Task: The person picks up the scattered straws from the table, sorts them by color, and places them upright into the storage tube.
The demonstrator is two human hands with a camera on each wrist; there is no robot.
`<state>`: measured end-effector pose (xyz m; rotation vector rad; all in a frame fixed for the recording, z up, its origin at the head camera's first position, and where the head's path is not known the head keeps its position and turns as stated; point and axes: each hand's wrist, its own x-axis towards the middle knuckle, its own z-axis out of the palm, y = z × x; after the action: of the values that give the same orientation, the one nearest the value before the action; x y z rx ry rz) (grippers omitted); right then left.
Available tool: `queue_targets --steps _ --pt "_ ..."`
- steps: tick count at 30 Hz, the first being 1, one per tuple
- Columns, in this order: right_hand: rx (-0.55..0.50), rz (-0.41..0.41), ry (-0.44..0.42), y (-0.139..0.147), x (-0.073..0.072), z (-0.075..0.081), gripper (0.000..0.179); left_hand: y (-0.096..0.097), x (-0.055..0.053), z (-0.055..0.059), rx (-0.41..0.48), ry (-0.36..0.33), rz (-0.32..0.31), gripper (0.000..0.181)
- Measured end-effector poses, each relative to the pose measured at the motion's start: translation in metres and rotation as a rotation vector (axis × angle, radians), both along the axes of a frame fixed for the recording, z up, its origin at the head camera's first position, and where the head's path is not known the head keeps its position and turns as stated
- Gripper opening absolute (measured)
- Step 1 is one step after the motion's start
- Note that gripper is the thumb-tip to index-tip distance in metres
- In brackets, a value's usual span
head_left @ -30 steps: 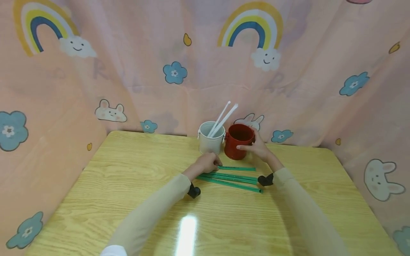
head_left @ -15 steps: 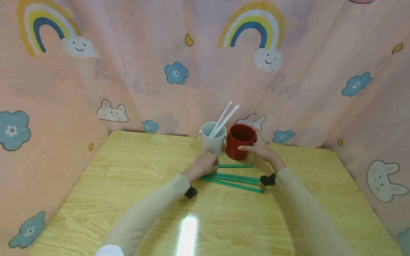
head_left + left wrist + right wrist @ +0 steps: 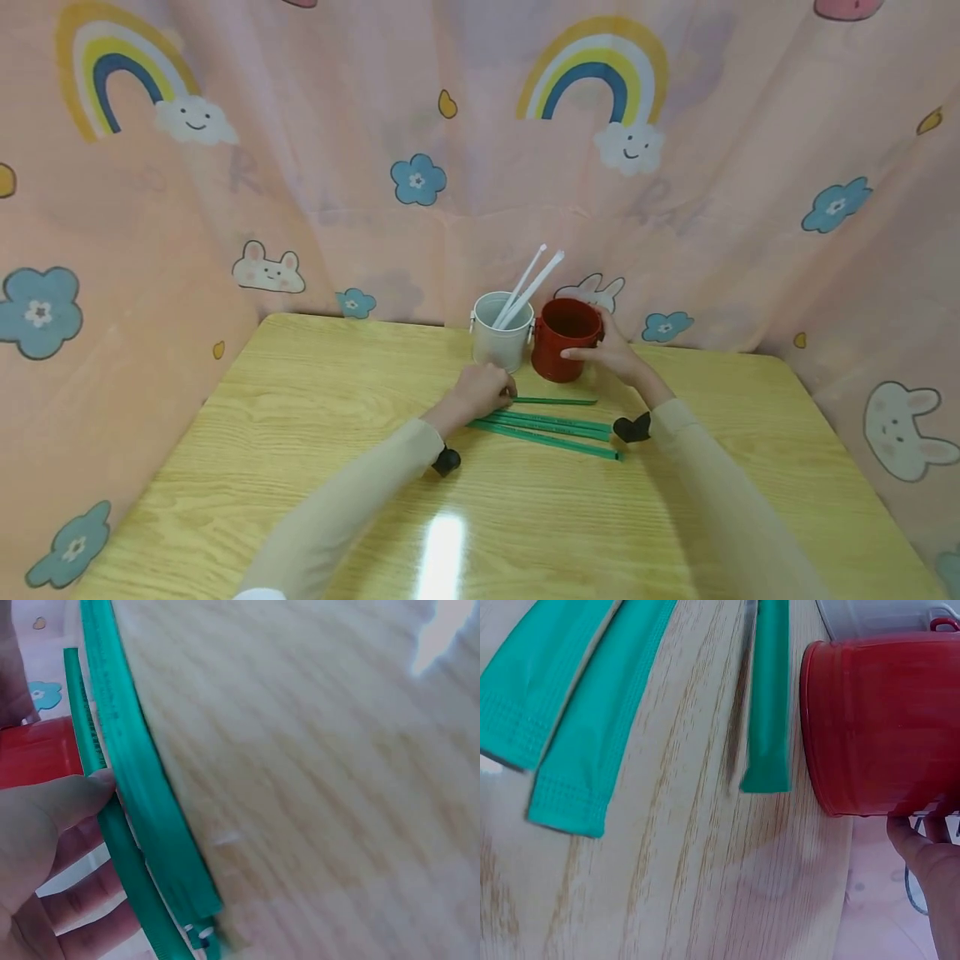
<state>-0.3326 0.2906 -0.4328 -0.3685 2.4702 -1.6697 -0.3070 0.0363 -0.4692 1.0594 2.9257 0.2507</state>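
My left hand [image 3: 476,393] pinches the near end of a slim green wrapped straw [image 3: 555,401] between thumb and fingers; in the left wrist view the thumb presses on that straw [image 3: 129,851]. Several more green wrapped straws [image 3: 547,439] lie on the table just in front of it, with flat crimped ends showing in the right wrist view. My right hand [image 3: 618,354] holds the right side of a red metal bucket [image 3: 557,357], thumb on its front, other fingers partly hidden behind it. The inside of the bucket looks dark.
Left of the red bucket stands a white bucket [image 3: 501,350] holding white sticks [image 3: 534,283] that lean right. Both buckets are near the back edge of the wooden table [image 3: 337,375]. A pink patterned curtain [image 3: 337,167] hangs behind.
The straw in my left hand has rolled from its flat face to a thinner, edge-on look. The right hand stays on the red bucket. The head view has tilted up slightly.
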Motion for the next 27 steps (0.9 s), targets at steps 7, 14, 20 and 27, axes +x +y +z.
queue_targets --steps 7,14,20,27 --pt "-0.008 -0.007 -0.008 0.0 0.0 -0.001 0.09 -0.003 0.003 0.007 -0.009 0.01 -0.019 0.013" --pt "-0.018 -0.003 -0.01 -0.001 0.0 -0.001 0.089 -0.009 0.005 0.017 0.051 -0.025 -0.042 0.016" --pt "-0.045 -0.002 -0.008 -0.001 -0.001 -0.002 0.087 -0.016 0.008 0.03 0.115 0.015 -0.113 0.015" --pt "-0.073 0.0 -0.006 0.0 -0.001 -0.003 0.088 -0.027 0.012 0.045 0.168 0.068 -0.149 0.012"
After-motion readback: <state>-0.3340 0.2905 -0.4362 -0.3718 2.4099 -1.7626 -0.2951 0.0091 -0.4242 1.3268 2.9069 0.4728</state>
